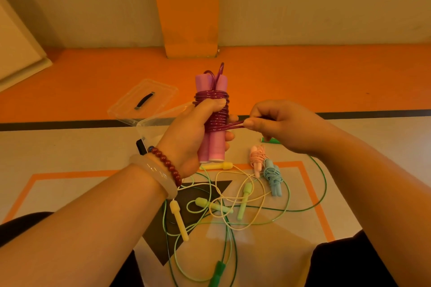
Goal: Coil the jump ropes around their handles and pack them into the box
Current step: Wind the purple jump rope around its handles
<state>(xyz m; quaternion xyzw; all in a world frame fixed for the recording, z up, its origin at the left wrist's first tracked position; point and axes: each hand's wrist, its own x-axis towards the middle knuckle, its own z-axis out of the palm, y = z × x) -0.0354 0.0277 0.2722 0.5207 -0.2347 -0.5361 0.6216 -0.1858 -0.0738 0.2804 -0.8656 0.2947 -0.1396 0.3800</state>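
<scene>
The handles (215, 149) were gripped by the left hand (186, 137), the rope tail (233, 125) beside them pinched by the right hand (282, 126) — tucking was judged next.

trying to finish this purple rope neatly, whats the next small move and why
Probably tuck the loop the right hand pinches under the coils: the purple rope is nearly all wound round the handles the left hand grips.
</scene>
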